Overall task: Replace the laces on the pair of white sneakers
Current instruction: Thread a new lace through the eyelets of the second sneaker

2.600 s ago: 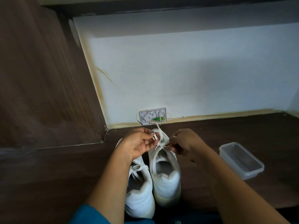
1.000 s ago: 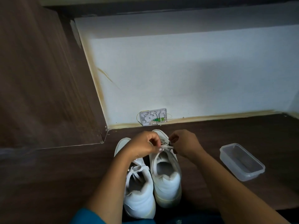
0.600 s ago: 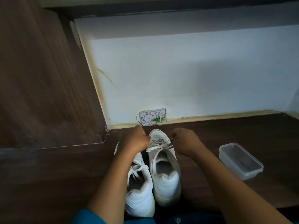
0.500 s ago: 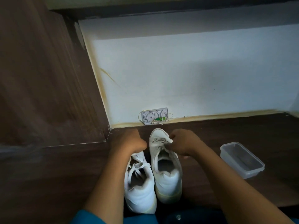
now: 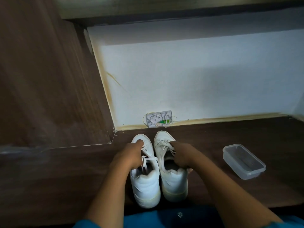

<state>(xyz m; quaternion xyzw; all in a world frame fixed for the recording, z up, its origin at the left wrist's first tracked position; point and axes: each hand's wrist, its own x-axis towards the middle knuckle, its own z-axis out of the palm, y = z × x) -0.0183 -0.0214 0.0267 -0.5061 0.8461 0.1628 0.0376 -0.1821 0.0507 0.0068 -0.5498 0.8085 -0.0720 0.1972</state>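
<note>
Lacing is looking close to finished, judging by how things are lying. Both white shoes are sitting side by side on the dark wooden surface [image 5: 213, 137], toes pointing at the white wall [image 5: 181, 79] and heels toward the person. White laces [image 5: 162, 143] are crossing the front of the right sneaker [image 5: 174, 183], and more lace is showing across the tongue of the left sneaker [image 5: 145, 183], with a flat band running sideways just under the fingers. Whether these are the new laces, and whether any bows are tied, is not showing from this angle, so tying or tidying may be what is remaining.

Fingers of the left hand [image 5: 130, 155] are curling tightly over the outer side of the left sneaker, reaching in at the lace area; whether they are pinching lace as well as shoe is hidden. The right hand [image 5: 182, 154] is gripping the right sneaker the same way, fingers wrapping over its upper and the thumb peeking out at the outer side near the collar.

Off to the right, well apart from the shoes, a clear plastic tub [image 5: 229, 148] is sitting with nothing visible inside. An open wall box [image 5: 158, 118] is sitting at the foot of the wall, just beyond the toes.
</note>
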